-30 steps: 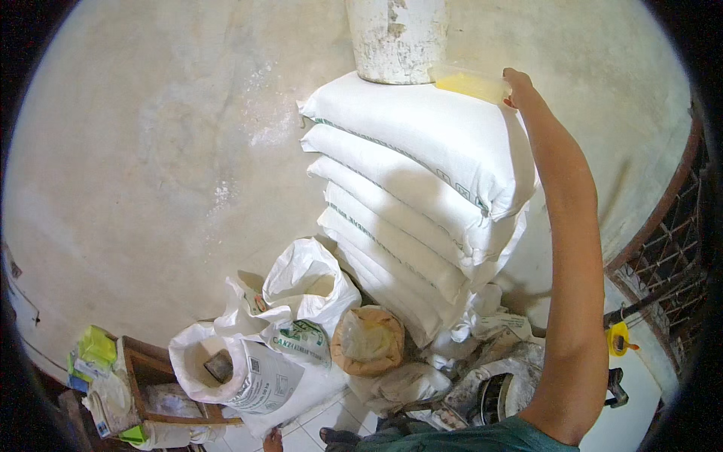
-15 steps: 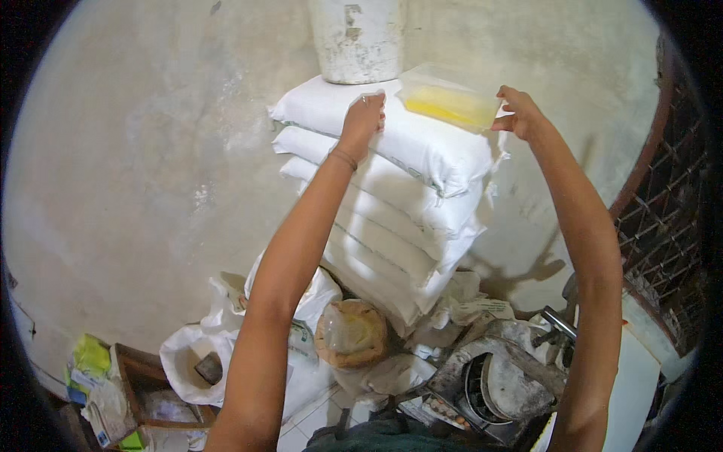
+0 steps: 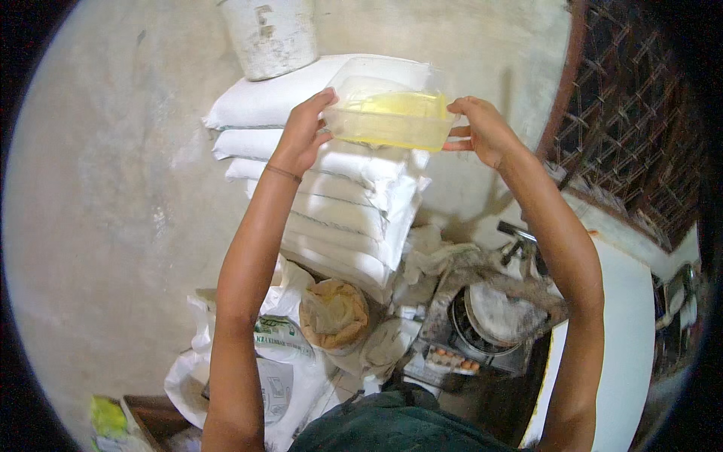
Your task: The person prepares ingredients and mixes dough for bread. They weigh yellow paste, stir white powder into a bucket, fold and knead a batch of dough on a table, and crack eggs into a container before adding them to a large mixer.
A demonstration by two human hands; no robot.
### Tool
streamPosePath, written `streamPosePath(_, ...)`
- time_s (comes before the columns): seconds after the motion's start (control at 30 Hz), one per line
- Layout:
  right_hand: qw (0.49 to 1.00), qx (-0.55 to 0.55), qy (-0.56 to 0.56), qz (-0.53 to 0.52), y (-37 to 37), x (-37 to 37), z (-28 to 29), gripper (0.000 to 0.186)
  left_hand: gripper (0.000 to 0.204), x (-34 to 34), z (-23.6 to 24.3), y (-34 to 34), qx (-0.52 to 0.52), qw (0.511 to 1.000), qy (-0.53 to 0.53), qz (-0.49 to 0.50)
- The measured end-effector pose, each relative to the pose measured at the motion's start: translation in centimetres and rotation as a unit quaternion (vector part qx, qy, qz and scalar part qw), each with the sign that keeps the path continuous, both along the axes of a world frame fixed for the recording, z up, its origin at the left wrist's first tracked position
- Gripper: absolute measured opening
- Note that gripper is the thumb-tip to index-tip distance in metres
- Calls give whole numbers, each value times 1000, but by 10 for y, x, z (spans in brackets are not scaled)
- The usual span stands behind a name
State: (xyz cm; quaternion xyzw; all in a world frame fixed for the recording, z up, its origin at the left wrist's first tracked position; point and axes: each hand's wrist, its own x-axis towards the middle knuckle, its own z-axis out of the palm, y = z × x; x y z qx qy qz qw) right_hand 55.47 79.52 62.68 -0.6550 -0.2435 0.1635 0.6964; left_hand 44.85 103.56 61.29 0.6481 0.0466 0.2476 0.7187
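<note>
The tub [image 3: 380, 129] is at 12 o'clock, held before the sacks [image 3: 343, 202]; you can't tell whether it touches them. Your left hand [image 3: 303, 134] grips its 9 o'clock end and your right hand [image 3: 486, 132] its 3 o'clock end, fingers closed on it. Should one hand rise ahead of the other, the tub could tilt and spill its yellow contents, if runny; a slick wall could slip from your fingertips. Count one tub, at least five sacks, one bucket [image 3: 275, 44] at 11, one brown bag [image 3: 340, 340] near 6, and several eggs [image 3: 453, 359] at 5, too small to number surely.
</note>
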Motion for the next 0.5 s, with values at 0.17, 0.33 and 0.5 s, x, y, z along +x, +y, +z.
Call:
streamPosePath(0.17, 999, -38, -1, -34, -52, -91, -35, 21, 51, -83, -32, -40, 17, 999, 17, -37)
streamPosePath(0.33, 994, -37, -2, -98, -115, -213, -104, 14, 53, -160, -106, -88, 45, 992, 47, -111)
streamPosePath(0.5, 981, -85, 37, -172, -170, -346, -167, 16, 45, -242, -159, -134, 12, 973, 49, -226)
